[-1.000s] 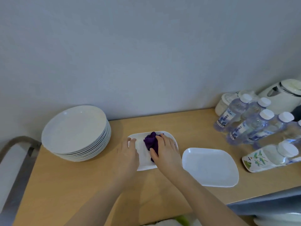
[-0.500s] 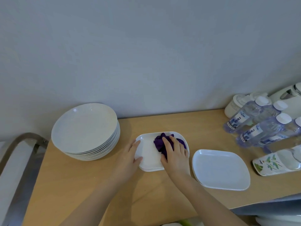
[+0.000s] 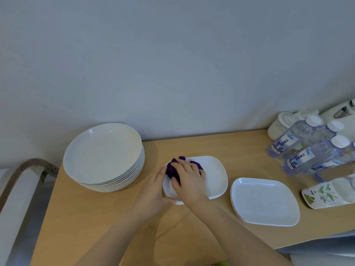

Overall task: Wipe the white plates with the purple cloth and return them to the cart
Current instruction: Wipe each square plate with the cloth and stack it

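Note:
A white rounded-rectangular plate [image 3: 215,175] lies on the wooden tabletop [image 3: 96,217] in the middle. My right hand [image 3: 189,181] presses a bunched purple cloth [image 3: 171,168] onto the plate's left part, fingers curled over it. My left hand [image 3: 155,191] holds the plate's left edge, thumb on the near rim. A second white rectangular plate [image 3: 265,201] lies to the right. A stack of several round white plates [image 3: 103,156] stands at the left.
Several water bottles [image 3: 299,143] lie at the right with a flowered white container [image 3: 326,194], a white jar [image 3: 280,123] and a kettle [image 3: 342,110] behind. A metal cart handle [image 3: 21,173] curves at the far left. The wall is close behind.
My right hand has slid the purple cloth from the plate's middle toward its left end. My left hand has shifted its hold down the left edge. The camera view has drifted left.

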Tool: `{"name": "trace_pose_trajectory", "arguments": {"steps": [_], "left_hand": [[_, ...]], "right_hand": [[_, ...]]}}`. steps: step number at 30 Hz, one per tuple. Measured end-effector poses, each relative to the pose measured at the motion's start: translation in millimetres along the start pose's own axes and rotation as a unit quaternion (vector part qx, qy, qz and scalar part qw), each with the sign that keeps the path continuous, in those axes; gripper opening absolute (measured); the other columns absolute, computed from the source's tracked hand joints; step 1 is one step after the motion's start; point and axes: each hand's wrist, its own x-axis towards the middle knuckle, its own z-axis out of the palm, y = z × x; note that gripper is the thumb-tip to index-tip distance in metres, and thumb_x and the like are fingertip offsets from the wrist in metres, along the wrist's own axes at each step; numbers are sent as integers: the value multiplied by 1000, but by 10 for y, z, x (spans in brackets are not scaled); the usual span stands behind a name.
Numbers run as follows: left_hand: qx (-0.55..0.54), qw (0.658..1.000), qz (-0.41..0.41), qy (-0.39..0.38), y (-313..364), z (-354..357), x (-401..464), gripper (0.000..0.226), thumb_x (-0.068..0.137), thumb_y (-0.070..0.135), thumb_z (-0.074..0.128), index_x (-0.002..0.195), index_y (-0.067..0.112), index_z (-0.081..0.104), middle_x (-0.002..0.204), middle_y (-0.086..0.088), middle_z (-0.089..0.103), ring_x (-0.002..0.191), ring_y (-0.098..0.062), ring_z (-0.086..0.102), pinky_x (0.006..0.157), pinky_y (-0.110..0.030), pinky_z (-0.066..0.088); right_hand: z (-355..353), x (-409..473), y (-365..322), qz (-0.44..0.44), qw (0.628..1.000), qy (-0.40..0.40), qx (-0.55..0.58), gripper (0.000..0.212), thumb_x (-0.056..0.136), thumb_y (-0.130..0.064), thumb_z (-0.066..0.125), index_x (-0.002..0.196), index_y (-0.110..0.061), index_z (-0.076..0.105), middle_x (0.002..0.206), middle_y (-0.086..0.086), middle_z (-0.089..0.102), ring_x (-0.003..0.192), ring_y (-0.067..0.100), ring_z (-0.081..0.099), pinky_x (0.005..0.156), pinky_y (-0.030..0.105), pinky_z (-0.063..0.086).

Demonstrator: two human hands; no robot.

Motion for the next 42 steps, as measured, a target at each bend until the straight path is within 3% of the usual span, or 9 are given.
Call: {"name": "trace_pose_trajectory", "arguments": {"steps": [5,11,14,17,22,28,32,36,42], "left_hand": [[4,1000,1,-2,-7,-8,-3,118,52,40,86,149,22,21,149,12,28,135,-5,29,110,-26,30],[-24,999,-24,-15,-46,6,5,99,62,32,85,144,20,31,136,21,27,124,7,29,100,-6,23],[-28,999,-36,-15,-44,-33,22,88,65,26,82,140,27,34,128,26,32,118,6,36,96,-12,29],[-35,999,-34,-14,-42,-37,18,85,67,22,80,137,32,34,121,38,30,119,5,38,95,-13,30],[-30,998,-47,-18,-72,-24,-24,86,70,26,80,142,24,32,138,22,28,131,-1,29,110,-26,28],[-22,998,-56,-16,-99,-5,-40,82,73,30,78,141,27,33,138,26,24,133,-3,27,108,-25,27],[-27,998,-58,-14,-92,7,-35,84,72,27,79,141,28,32,143,22,23,134,-5,27,105,-23,27],[-48,996,-69,-19,-68,3,-33,90,71,25,79,143,32,26,140,25,23,133,-5,27,108,-32,33],[-76,995,-66,-9,-44,-1,-51,89,70,22,80,143,30,29,147,16,30,135,-5,30,111,-35,32]], "right_hand": [[-38,-166,-41,-76,996,25,-28,33,71,-35,74,103,-32,69,119,-12,64,100,20,63,80,38,50],[-50,-207,50,-106,990,40,-82,39,55,-38,84,91,-37,72,104,-17,68,81,14,66,60,27,50],[-76,-153,66,-119,989,25,-79,40,56,-35,84,95,-35,72,105,-15,68,82,17,66,61,28,51],[-95,-51,115,-121,990,-20,-62,36,79,-27,66,116,-29,65,127,-8,60,100,25,60,75,37,45],[-187,108,361,-51,996,-25,-68,40,94,-29,43,133,-32,47,142,-14,41,122,18,43,86,32,32],[-312,6,747,41,996,16,-82,41,93,-33,47,134,-32,47,140,-15,44,122,16,45,93,30,33],[-259,-51,762,107,992,50,-41,42,93,-33,52,134,-24,49,134,-1,50,110,27,50,93,35,37],[-219,60,607,170,985,38,-12,41,93,-33,46,133,-23,44,133,0,48,110,27,47,94,35,37],[-112,95,263,73,997,-19,-31,36,92,-33,44,128,-30,44,132,-12,48,113,23,44,84,35,35]]}}
